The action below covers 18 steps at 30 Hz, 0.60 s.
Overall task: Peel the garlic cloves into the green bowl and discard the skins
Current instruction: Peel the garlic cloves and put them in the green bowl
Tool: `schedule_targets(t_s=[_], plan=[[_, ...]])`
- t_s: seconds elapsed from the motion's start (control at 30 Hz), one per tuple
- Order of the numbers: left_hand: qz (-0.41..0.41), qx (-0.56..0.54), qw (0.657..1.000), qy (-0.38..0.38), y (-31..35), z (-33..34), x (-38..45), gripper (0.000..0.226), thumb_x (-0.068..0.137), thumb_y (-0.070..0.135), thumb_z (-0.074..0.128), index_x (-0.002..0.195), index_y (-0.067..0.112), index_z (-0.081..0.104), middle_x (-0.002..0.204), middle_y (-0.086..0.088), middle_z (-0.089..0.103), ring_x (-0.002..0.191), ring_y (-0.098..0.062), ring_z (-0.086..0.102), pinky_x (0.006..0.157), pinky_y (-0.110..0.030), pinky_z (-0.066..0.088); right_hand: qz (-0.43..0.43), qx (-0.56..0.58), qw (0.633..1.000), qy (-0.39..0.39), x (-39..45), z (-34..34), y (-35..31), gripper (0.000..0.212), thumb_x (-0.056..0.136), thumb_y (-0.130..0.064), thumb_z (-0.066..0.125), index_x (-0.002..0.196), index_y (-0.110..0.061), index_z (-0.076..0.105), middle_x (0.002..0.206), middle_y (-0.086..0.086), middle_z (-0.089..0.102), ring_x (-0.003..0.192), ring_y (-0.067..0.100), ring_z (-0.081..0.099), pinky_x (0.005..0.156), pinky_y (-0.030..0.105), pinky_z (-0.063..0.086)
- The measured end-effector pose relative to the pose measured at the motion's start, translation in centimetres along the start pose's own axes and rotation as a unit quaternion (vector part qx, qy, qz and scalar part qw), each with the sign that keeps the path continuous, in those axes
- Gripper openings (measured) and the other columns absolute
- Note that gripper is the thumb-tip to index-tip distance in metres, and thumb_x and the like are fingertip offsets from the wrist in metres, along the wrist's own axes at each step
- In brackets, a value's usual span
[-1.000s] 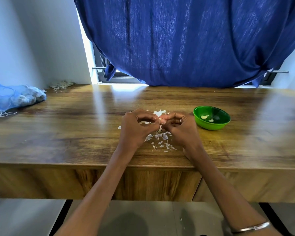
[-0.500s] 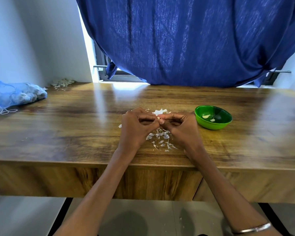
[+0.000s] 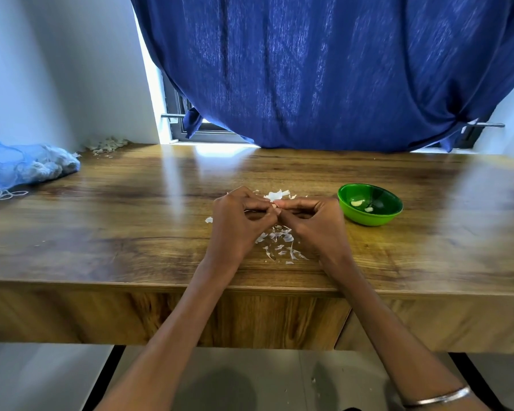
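— What do we see from the head camera?

— We see our left hand [image 3: 239,223] and right hand [image 3: 315,225] meeting fingertip to fingertip above the wooden table [image 3: 131,232], both with fingers curled and pinching one small garlic clove [image 3: 274,206] between them. Only a pale sliver of it shows between the fingertips.

— And the skins?

— We see loose garlic skins [image 3: 281,243] scattered on the table right under and between our hands, with a larger white clump [image 3: 276,195] just beyond our fingertips.

— Where is the bowl?

— The green bowl [image 3: 377,216] stands on the table just to the right of our right hand, not touching it. Two peeled cloves [image 3: 358,202] lie inside.

— Anything else?

— A blue mesh bag [image 3: 27,166] lies at the far left edge, a small heap of skins [image 3: 107,144] sits in the back corner near it, and a blue curtain [image 3: 324,69] hangs behind the table. A metal bangle [image 3: 439,397] circles our right wrist.
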<state>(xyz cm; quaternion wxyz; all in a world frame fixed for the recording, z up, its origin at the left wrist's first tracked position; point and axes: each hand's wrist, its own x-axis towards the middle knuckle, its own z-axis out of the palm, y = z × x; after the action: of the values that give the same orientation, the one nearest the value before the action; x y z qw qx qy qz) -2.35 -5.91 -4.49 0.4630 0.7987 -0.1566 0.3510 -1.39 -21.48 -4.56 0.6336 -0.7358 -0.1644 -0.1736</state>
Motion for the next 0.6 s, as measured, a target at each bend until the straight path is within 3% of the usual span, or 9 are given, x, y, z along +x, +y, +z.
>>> schedule_targets(t_s=[0.3, 0.6], plan=[[-0.013, -0.026, 0.999, -0.028, -0.54, -0.37, 0.16, 0.023, 0.078, 0.009, 0.085, 0.1, 0.013, 0.078, 0.082, 0.011, 0.069, 0.077, -0.007, 0.069, 0.072, -0.02, 0.058, -0.008, 0.001, 1.0, -0.008, -0.08, -0.13, -0.12, 0.017, 0.08, -0.001, 0.082, 0.094, -0.008, 0.08, 0.087, 0.001, 0.079, 0.081, 0.014, 0.077, 0.076, 0.028, 0.062], [-0.061, -0.084, 0.994, -0.035, -0.42, -0.91, 0.22, 0.024, 0.074, 0.008, 0.087, 0.092, 0.02, 0.078, 0.077, 0.009, 0.074, 0.078, -0.011, 0.069, 0.068, -0.014, 0.053, -0.022, -0.009, 1.0, -0.02, -0.14, -0.07, -0.11, 0.015, 0.081, -0.002, 0.082, 0.096, -0.005, 0.08, 0.087, 0.001, 0.079, 0.081, 0.013, 0.076, 0.075, 0.026, 0.061]])
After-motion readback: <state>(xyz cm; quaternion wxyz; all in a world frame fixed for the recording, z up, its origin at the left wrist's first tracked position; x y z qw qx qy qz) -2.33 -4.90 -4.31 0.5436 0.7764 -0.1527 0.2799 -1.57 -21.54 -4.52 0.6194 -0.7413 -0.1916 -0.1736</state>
